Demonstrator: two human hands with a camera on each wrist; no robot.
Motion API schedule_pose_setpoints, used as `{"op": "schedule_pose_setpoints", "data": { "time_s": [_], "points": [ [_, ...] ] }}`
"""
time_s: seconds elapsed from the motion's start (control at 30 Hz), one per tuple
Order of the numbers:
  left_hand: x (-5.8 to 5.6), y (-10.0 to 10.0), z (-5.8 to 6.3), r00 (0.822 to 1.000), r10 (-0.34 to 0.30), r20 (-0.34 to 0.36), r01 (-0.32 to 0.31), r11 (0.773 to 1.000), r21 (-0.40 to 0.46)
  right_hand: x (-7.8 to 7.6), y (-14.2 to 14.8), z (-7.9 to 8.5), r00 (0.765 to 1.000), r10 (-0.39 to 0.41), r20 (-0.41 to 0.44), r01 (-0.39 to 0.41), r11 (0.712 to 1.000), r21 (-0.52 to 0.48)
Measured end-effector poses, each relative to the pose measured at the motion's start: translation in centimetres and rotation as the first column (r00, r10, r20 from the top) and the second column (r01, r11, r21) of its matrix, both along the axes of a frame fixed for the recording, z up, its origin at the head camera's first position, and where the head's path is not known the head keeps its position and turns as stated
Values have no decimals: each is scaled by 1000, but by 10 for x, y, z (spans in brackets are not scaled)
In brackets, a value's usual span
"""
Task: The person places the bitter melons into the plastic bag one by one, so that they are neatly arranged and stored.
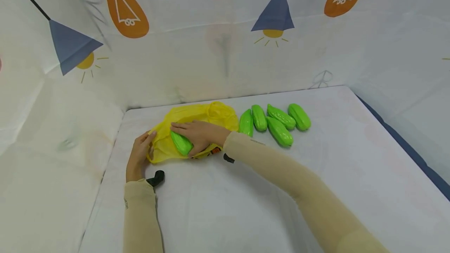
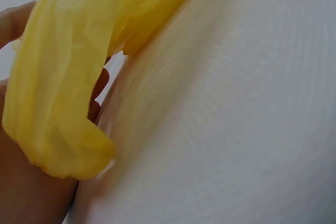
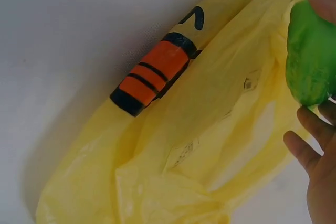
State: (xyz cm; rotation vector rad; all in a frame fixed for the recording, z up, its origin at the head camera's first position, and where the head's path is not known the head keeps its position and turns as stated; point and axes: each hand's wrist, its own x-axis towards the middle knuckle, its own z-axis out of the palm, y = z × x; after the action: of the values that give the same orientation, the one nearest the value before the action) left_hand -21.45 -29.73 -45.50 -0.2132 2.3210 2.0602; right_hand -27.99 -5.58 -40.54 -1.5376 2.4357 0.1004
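A yellow plastic bag (image 1: pixel 220 117) lies crumpled at the back left of the table. My left hand (image 1: pixel 140 152) holds its left edge, with the thumb on one side and fingers behind the film in the left wrist view. My right hand (image 1: pixel 200 132) grips a glossy green gourd-shaped vegetable (image 1: pixel 181 143) over the bag. The right wrist view shows this green vegetable (image 3: pixel 310 56) between thumb and fingers, beside the bag (image 3: pixel 231 114) with its orange and black print. Part of the vegetable is hidden under the right hand.
Several similar green vegetables (image 1: pixel 279 131) lie grouped on the white table (image 1: pixel 225 206), right of the bag. A white cloth wall (image 1: pixel 168 61) with printed lamps and bulbs stands behind and beside the table. The right forearm crosses the table's front right.
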Motion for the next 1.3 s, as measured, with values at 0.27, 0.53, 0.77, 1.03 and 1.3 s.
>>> {"op": "schedule_pose_setpoints", "data": {
  "time_s": [0.27,0.53,0.77,1.03,1.3],
  "points": [
    [-5,-5,-9,1000,8,1,-8,999,-50,-1,-7,-2,1000,-11,-10,11,1000,-6],
    [-13,-13,-23,999,32,28,-25,978,-207,0,-6,-10,999,-34,1,34,999,10],
    [-13,-12,-26,999,38,-13,-40,972,-231,3,-9,-12,997,-65,43,66,998,-9],
    [-13,-10,-24,999,34,-12,-36,985,-171,5,-13,-14,996,-70,51,71,997,-10],
    [-6,-6,-13,1000,19,24,-14,980,-200,5,-11,-12,995,-66,73,67,998,-4]
  ]
}}
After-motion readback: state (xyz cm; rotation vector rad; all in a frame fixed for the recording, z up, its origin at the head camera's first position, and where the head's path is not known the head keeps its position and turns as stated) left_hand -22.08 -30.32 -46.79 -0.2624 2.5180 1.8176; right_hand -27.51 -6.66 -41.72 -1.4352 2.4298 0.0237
